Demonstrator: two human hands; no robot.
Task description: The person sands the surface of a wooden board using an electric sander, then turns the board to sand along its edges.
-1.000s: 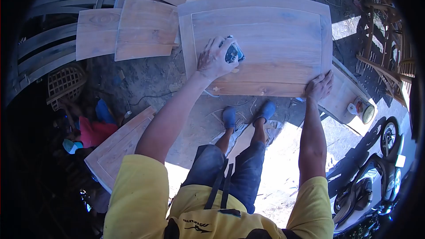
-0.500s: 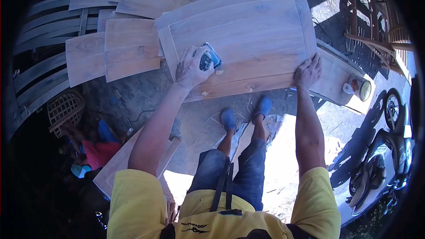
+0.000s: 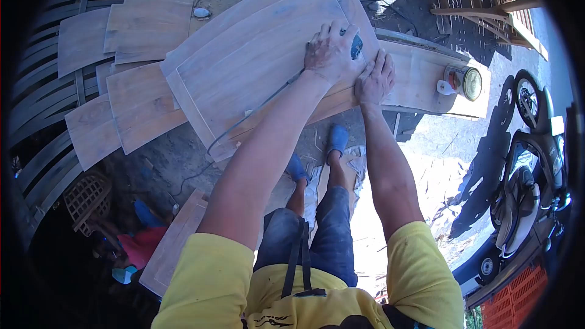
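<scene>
The sander (image 3: pixel 355 45) sits on the face of the wooden panel (image 3: pixel 256 55), close to the panel's right end, and most of its body is hidden under my left grip (image 3: pixel 329 53). That grip is curled around it from above, closed about as far as the tool's body lets it; the blue-green side shows past my fingers. A dark cable (image 3: pixel 268 105) runs back from there over the panel and off its near left corner.

My right grip (image 3: pixel 375 80) rests on the panel's near right edge, just beside the left one, with the fingers stretched out flat and wrapped around nothing I can see; I cannot tell whether the thumb reaches underneath.

The panel lies tilted across my view, its right end over the wooden counter (image 3: pixel 420 76). Farther right on that counter stands a can (image 3: pixel 471 83) with a white object (image 3: pixel 445 88) at its side. Off to the left, several thin boards (image 3: pixel 146 100) overlap on dark slats (image 3: pixel 46 125). Lower left, a person in a red top (image 3: pixel 143 245) is near another panel (image 3: pixel 173 247). A motorcycle (image 3: pixel 530 164) stands at the far right, above a red crate (image 3: pixel 515 298).
</scene>
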